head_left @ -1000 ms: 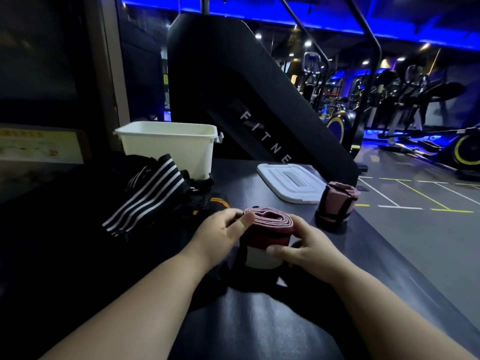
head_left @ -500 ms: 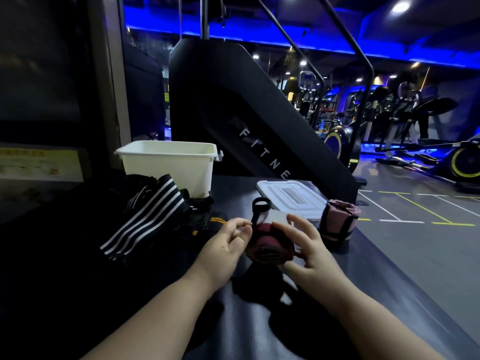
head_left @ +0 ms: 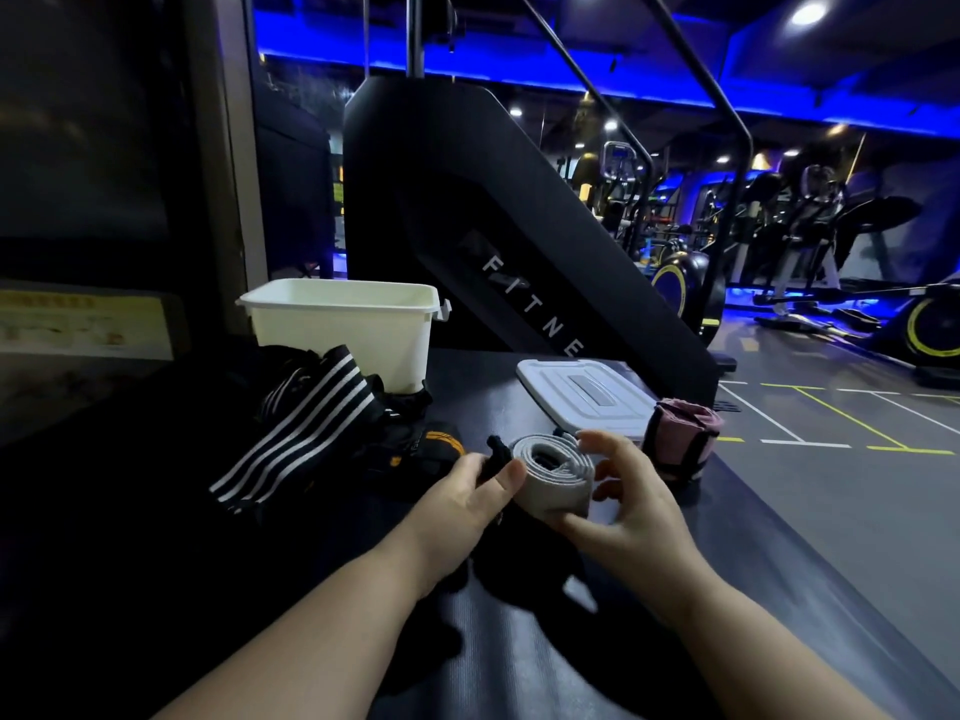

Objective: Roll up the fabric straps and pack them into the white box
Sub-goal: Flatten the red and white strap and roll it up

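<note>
A rolled strap [head_left: 556, 475], its white-grey side showing, is held just above the dark surface between both hands. My left hand [head_left: 467, 498] grips its left side with the thumb on the roll, over a black end loop. My right hand [head_left: 631, 504] cups the roll from the right and below, fingers curled round it. The white box [head_left: 343, 330] stands open at the back left. A second rolled pink strap with black bands [head_left: 680, 444] stands to the right. A pile of loose black straps with white stripes [head_left: 306, 423] lies in front of the box.
The box's white lid [head_left: 587, 394] lies flat behind the hands. A black strap with orange markings [head_left: 426, 449] lies beside the pile. A large black stair machine [head_left: 493, 241] rises behind the surface. The surface edge drops to the gym floor [head_left: 831, 485] on the right.
The roll has been turned over between my hands, so its white side shows instead of the dark red one. The view has tilted slightly up.
</note>
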Available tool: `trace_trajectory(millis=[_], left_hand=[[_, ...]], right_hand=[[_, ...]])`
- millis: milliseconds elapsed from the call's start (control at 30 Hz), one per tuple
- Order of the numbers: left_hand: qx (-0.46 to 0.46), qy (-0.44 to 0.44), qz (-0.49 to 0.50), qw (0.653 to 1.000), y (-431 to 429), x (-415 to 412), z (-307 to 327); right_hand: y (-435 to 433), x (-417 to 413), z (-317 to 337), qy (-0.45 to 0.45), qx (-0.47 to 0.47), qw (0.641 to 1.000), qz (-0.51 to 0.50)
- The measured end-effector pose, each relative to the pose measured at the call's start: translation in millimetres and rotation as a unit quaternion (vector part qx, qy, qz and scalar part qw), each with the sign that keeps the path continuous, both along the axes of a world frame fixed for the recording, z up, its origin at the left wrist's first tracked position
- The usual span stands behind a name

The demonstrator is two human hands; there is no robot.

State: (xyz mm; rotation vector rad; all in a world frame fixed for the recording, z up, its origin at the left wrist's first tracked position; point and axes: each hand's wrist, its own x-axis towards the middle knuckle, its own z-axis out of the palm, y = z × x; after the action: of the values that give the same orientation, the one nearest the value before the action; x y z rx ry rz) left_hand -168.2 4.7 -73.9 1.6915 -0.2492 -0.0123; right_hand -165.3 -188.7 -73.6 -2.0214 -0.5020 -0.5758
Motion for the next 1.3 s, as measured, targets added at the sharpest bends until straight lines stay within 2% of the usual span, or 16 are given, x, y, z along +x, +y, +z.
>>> trace_trajectory(millis=[300, 400, 533, 700, 833, 1033, 1133, 1233, 1300], left_hand=[[-0.016, -0.001, 0.003, 1.0, -3.0, 5.5, 2.0], [-0.082, 0.027, 0.024, 0.996, -2.0, 5.0, 3.8], [-0.111, 0.033, 0.008, 0.993, -5.2, -0.9, 8.4], [-0.077, 0.036, 0.021, 0.996, 1.6, 4.2, 7.1], [-0.043, -0.024, 0.093, 0.994, 4.9, 9.7, 4.8], [-0.092, -0.076, 0.115, 0.986, 6.6, 8.6, 9.1], [-0.138, -0.059, 0.097, 0.984, 3.1, 5.7, 13.1], [-0.203, -0.028, 0.069, 0.976, 1.6, 2.3, 17.4], [-0.203, -0.027, 0.062, 0.977, 1.6, 0.0, 19.3]], right_hand=[[-1.3, 2.5, 4.5, 0.137, 0.164, 0.969, 0.121], [-3.1, 2.5, 3.9, 0.149, 0.125, 0.975, 0.109], [-6.8, 2.2, 2.5, 0.203, 0.064, 0.969, 0.127], [-11.5, 1.0, 4.4, 0.255, 0.088, 0.942, 0.198], [-12.9, 0.2, 2.9, 0.266, 0.11, 0.936, 0.203], [-10.6, 0.5, 4.2, 0.245, 0.106, 0.944, 0.193], [-10.3, -1.1, 4.1, 0.266, 0.082, 0.935, 0.219], [-11.0, -3.3, 5.0, 0.281, 0.1, 0.923, 0.245], [-11.7, -3.1, 5.3, 0.28, 0.095, 0.922, 0.25]])
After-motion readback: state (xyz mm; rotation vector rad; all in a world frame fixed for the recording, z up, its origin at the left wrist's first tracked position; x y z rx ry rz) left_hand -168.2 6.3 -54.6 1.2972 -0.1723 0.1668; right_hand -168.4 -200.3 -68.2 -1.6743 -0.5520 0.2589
